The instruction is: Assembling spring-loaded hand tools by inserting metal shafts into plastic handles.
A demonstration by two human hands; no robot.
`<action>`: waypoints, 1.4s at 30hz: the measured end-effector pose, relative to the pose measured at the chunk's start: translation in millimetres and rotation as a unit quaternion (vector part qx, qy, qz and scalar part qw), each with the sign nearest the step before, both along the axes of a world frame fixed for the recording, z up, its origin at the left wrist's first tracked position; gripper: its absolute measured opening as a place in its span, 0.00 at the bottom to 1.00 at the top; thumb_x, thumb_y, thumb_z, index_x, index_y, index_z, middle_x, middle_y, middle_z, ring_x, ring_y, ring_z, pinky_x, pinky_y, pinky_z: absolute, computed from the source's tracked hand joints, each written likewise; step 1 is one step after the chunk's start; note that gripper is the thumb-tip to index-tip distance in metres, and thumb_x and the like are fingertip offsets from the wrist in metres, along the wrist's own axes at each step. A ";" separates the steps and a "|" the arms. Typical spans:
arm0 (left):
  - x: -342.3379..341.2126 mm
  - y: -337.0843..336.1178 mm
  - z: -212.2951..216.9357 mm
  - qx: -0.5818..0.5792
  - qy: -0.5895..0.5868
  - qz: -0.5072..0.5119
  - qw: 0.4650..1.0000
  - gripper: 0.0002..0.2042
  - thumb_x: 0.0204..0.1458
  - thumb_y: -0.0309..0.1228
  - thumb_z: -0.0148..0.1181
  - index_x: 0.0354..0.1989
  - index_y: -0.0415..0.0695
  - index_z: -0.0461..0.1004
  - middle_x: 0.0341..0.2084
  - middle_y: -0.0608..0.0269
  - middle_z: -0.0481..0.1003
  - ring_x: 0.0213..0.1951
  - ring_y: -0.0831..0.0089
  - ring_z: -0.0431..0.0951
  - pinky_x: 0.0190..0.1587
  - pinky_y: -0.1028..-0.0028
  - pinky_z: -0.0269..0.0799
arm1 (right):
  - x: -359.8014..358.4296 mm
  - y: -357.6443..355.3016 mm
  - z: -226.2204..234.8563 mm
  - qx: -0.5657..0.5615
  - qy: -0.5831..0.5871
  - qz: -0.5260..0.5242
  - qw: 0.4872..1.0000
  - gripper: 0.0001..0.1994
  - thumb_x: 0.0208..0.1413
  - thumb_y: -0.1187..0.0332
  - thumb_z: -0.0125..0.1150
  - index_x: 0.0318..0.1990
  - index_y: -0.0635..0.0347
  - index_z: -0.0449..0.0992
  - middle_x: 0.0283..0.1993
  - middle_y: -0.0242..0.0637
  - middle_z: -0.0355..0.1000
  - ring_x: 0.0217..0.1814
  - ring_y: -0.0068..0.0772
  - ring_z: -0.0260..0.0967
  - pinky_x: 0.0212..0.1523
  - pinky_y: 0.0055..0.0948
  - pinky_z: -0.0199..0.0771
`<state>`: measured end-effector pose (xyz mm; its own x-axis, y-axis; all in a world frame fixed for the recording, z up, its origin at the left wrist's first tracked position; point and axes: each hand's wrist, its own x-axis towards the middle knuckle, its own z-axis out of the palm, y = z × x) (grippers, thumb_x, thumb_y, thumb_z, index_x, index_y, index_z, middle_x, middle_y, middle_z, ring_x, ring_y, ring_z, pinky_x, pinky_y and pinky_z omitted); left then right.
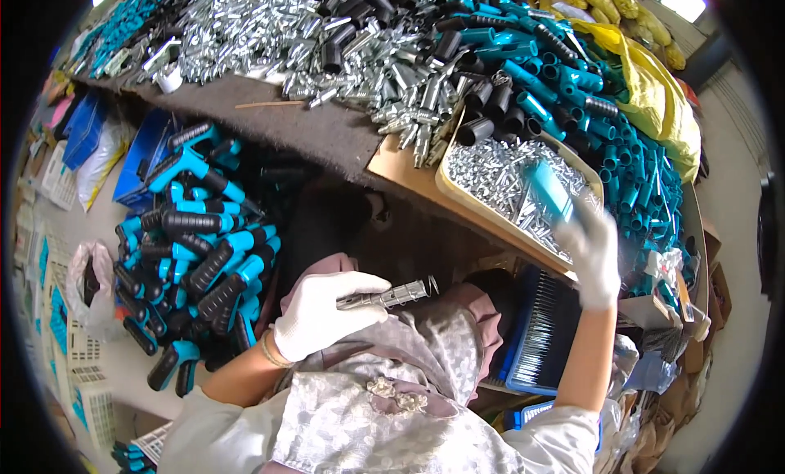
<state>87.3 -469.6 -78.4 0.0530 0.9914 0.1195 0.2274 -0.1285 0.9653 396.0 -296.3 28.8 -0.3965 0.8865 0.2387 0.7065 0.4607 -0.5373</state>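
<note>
My left hand (pixel 327 310), in a white glove, is closed round a silver metal cylinder (pixel 401 295) above my lap. A thin coil spring (pixel 432 286) sticks out of the cylinder's right end. My right hand (pixel 595 257), also gloved and smeared by motion, is over the right side of a shallow cream tray. It appears to grip a teal plastic sleeve (pixel 549 191) at the fingertips, tilted up and to the left. Small silver pins (pixel 491 170) fill the tray (pixel 489 219) beneath it.
Silver metal parts (pixel 245 33) cover the bench (pixel 319 131), with black and teal sleeves (pixel 646 180) heaped at right beside a yellow sack (pixel 646 73). Teal-and-black handles (pixel 196 237) are piled at left below the bench. A blue crate (pixel 527 343) stands below the tray.
</note>
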 end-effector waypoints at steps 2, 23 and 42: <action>-1.5 -0.6 2.4 0.053 0.044 -0.017 0.998 0.17 0.49 0.27 0.71 0.47 0.37 0.79 0.34 0.56 0.82 0.36 0.71 0.83 0.42 0.76 0.77 | -6.6 -50.4 -14.0 -0.103 -0.004 0.104 0.989 0.31 0.50 0.43 0.68 0.46 0.66 0.79 0.38 0.47 0.78 0.41 0.43 0.78 0.45 0.36 0.76; 7.9 -1.9 9.2 0.051 0.147 -0.211 0.965 0.21 0.44 0.35 0.74 0.48 0.44 0.79 0.36 0.52 0.81 0.38 0.59 0.84 0.41 0.69 0.79 | -44.4 -102.8 -84.8 -0.467 0.065 0.232 0.851 0.20 0.54 0.67 0.70 0.52 0.67 0.78 0.47 0.45 0.80 0.48 0.31 0.76 0.53 0.32 0.73; 45.8 14.7 -21.3 0.153 0.108 -0.196 0.963 0.27 0.47 0.40 0.71 0.55 0.42 0.74 0.32 0.52 0.79 0.31 0.55 0.81 0.34 0.65 0.77 | -57.9 -77.6 -85.4 -0.471 0.061 0.253 0.843 0.31 0.51 0.63 0.69 0.61 0.71 0.70 0.50 0.48 0.78 0.51 0.34 0.75 0.55 0.29 0.73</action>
<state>133.1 -454.9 -99.7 0.4723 0.8104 0.3467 0.2939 -0.5156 0.8048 338.1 -373.9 -56.6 -0.8041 0.4307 -0.4097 0.4604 0.0153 -0.8876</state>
